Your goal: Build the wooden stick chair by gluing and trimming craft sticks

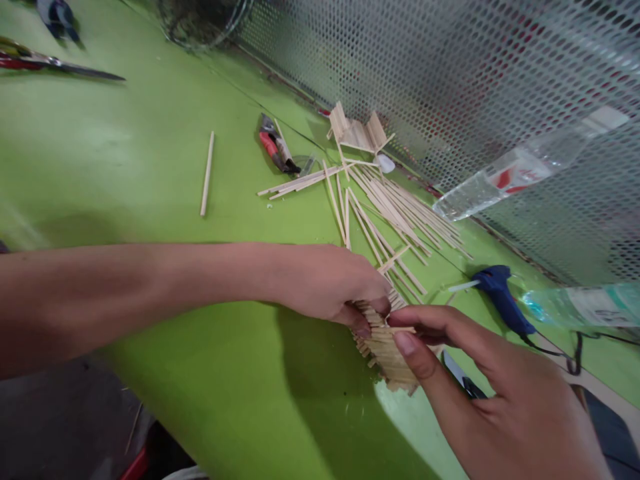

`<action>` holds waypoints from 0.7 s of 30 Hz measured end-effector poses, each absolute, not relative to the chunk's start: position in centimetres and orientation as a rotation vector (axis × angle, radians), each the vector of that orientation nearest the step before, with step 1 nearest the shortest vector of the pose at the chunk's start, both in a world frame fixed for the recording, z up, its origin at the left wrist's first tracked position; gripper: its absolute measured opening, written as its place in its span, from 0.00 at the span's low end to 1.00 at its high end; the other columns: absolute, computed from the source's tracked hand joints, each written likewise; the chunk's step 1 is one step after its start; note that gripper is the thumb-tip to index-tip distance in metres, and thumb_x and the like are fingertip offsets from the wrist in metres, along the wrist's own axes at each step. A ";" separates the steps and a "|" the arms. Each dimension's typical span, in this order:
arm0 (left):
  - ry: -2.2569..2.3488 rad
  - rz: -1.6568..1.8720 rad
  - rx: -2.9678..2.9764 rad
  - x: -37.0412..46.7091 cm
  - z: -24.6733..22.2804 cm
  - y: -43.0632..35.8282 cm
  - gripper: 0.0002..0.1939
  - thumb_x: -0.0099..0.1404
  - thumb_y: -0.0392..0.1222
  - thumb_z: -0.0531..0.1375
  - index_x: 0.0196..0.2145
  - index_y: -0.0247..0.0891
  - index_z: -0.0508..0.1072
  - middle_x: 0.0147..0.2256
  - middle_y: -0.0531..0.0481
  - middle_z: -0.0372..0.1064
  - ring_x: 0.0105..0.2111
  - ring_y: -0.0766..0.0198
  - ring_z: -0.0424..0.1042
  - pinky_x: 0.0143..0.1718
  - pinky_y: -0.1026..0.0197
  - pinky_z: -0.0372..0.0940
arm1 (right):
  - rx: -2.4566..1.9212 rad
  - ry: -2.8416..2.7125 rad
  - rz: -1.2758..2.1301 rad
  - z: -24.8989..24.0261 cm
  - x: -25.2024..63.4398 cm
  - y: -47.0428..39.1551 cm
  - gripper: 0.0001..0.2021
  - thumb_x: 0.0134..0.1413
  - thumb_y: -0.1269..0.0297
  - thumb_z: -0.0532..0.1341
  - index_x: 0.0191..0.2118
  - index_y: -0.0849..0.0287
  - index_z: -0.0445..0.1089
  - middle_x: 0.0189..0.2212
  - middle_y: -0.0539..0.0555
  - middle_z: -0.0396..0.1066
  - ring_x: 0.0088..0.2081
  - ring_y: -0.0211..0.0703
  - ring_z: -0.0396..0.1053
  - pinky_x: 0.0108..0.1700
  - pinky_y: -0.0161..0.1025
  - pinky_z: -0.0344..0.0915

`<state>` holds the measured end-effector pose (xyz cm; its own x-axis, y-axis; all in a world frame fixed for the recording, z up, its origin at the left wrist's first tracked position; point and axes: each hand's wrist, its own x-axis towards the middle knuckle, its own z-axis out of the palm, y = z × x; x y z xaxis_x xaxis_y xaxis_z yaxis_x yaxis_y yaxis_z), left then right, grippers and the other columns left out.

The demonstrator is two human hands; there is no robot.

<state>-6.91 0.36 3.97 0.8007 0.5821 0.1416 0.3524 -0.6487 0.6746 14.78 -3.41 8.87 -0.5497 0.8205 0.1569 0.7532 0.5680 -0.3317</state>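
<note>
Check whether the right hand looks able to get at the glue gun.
Probably yes: the glue gun lies just beyond the right hand, nothing visible between, though its fingers are on a stick.

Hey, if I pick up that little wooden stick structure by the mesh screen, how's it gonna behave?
The stick structure is probably light for its size, being thin panels around open space. It looks fairly stiff, since its sides stand up. It could snap if squeezed, given such slender sticks.
</note>
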 end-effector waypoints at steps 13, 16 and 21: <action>0.689 0.462 2.352 -7.0 3.8 0.2 0.04 0.65 0.37 0.63 0.39 0.37 0.74 0.40 0.51 0.74 0.38 0.64 0.71 0.35 0.61 0.62 | -1.282 -2.530 0.272 8.3 14.4 -3.9 0.04 0.61 0.64 0.59 0.36 0.48 0.71 0.28 0.43 0.76 0.25 0.36 0.72 0.30 0.33 0.65; 0.678 0.461 2.372 -6.9 3.9 0.2 0.03 0.65 0.36 0.62 0.38 0.36 0.74 0.38 0.51 0.74 0.36 0.65 0.71 0.33 0.61 0.61 | -1.268 -2.538 0.248 8.4 14.2 -4.1 0.04 0.61 0.64 0.59 0.37 0.49 0.71 0.29 0.45 0.77 0.27 0.37 0.73 0.32 0.34 0.66; 0.724 0.427 2.351 -6.8 4.1 0.0 0.03 0.65 0.37 0.63 0.37 0.35 0.75 0.37 0.51 0.74 0.35 0.65 0.71 0.33 0.60 0.61 | -1.228 -2.549 0.179 8.4 14.0 -4.3 0.04 0.62 0.64 0.59 0.38 0.51 0.72 0.32 0.47 0.78 0.31 0.39 0.75 0.37 0.35 0.68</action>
